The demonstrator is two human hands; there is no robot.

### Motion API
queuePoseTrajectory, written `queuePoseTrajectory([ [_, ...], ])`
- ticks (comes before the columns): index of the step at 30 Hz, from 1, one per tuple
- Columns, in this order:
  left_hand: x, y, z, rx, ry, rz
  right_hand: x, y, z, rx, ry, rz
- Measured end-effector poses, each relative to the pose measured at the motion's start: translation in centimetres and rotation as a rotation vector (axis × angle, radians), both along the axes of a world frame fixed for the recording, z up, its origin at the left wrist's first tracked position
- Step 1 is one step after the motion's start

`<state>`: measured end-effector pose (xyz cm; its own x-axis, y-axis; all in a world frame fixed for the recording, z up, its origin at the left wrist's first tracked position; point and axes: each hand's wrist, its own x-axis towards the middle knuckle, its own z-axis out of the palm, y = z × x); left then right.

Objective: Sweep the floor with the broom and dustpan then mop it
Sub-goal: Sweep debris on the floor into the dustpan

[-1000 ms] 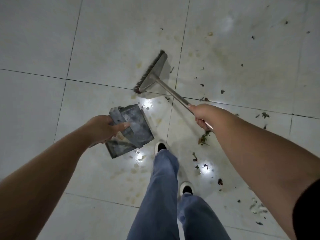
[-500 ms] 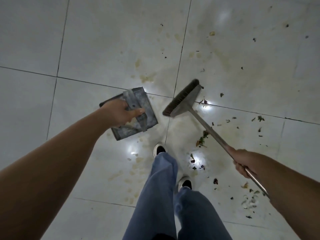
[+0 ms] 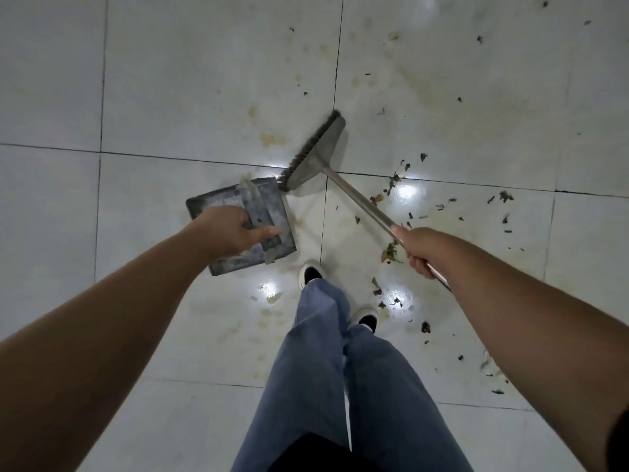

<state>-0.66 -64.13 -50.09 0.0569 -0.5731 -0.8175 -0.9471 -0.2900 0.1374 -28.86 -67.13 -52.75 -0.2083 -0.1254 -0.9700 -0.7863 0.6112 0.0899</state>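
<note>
Left hand (image 3: 231, 233) grips the handle of the grey dustpan (image 3: 238, 226), centre-left of frame, just ahead of the front shoe (image 3: 310, 272). Right hand (image 3: 422, 248) closed round the metal broom handle (image 3: 360, 202), centre-right. Broom head (image 3: 315, 153) sits upper-centre w/ bristles touching the dustpan's far right corner. Leaf bits (image 3: 391, 252) & yellowish stains scattered on white tile floor (image 3: 170, 80), mostly right side.

One head camera is looking steeply down from standing height at the floor (image 3: 170, 80), hands and legs (image 3: 340, 386).
</note>
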Motion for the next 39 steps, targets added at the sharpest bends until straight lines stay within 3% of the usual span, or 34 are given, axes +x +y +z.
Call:
queuePoseTrajectory([
  [5,-2.0,2.1,0.0,-0.037,-0.006,-0.004,-4.3,0.7,-4.0,0.065,0.003,0.081],
  [10,-5.2,3.2,0.5,-0.048,-0.007,-0.023,-13.8,7.8,-4.4,0.184,0.149,0.243],
  [14,-8.0,4.3,1.8,-0.052,0.010,-0.054,-20.6,13.8,-2.0,0.290,0.245,0.164],
  [17,-9.9,5.1,2.5,-0.053,-0.010,-0.054,-23.3,15.7,0.5,0.226,0.260,0.104],
  [23,-13.1,7.1,3.0,-0.065,0.005,-0.075,-22.8,16.8,2.8,0.032,0.182,-0.065],
  [33,-14.3,9.2,0.2,-0.022,-0.041,-0.257,-13.7,14.8,-1.8,-0.137,-0.114,-0.269],
  [36,-13.9,10.0,0.0,-0.015,-0.069,-0.351,-15.5,16.6,-1.6,-0.122,-0.053,-0.236],
  [39,-12.4,10.6,0.3,0.002,-0.045,-0.302,-19.0,19.8,-0.8,-0.071,0.100,-0.260],
])
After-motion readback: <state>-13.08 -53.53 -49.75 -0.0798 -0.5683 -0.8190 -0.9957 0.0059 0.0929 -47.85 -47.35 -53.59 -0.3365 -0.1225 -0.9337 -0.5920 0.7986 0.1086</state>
